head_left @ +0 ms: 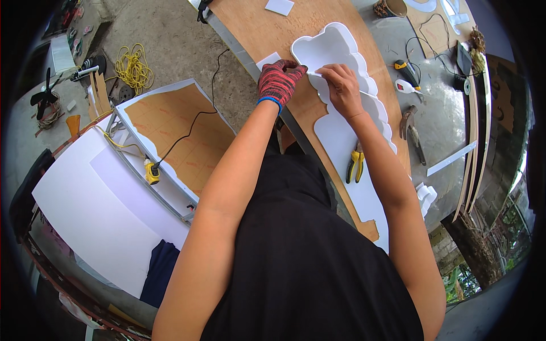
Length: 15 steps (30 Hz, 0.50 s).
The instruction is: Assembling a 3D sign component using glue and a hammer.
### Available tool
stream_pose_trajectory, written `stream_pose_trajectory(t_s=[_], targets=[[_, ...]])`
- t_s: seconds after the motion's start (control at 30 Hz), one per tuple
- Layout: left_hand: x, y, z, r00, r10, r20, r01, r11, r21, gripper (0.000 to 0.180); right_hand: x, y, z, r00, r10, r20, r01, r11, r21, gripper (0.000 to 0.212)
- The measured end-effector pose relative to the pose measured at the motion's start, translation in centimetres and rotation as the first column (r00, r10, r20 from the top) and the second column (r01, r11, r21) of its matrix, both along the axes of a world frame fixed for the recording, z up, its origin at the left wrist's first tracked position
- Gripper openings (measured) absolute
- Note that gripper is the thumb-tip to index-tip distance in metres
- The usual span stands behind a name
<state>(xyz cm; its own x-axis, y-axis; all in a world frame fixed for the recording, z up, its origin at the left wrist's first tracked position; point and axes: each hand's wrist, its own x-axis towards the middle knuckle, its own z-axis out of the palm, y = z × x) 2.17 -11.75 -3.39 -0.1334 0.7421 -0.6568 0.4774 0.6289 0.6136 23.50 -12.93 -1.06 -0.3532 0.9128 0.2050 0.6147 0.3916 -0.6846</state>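
Note:
A white scalloped-edge form (327,48) with an upright wavy wall lies on the brown wooden board, with a flat white cut-out base (335,133) running toward me. My left hand (280,82), in a red and black glove, is closed at the near left end of that wall, its fingertips pinching the white strip. Bare, my right hand (342,88) is closed on the same strip a little to the right, fingers bent. The two hands' fingertips are close together; the exact contact is partly hidden. Yellow-handled pliers (355,165) rest on the base below my right hand.
Right of the board (250,23), the grey table holds a hammer (410,128), a white glue bottle (405,86), a yellow-black cutter (405,68) and a metal ruler (452,157). At left, a corded yellow plug (151,172) sits by a framed panel (176,128).

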Motion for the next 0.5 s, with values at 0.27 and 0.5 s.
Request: stream_pose_trajectory(t_s=[0.27,0.5], targets=[[0.05,-0.07,-0.09,1.000,0.004,-0.003,-0.004,1.000,-0.003,0.057,0.11,-0.04,-0.21,1.000,-0.002,0.011,0.002,1.000,-0.009,0.027],[0.18,-0.12,0.08,1.000,0.001,-0.008,-0.001,1.000,-0.004,0.055,0.24,-0.07,-0.34,1.000,-0.003,0.014,0.003,1.000,-0.001,0.027]])
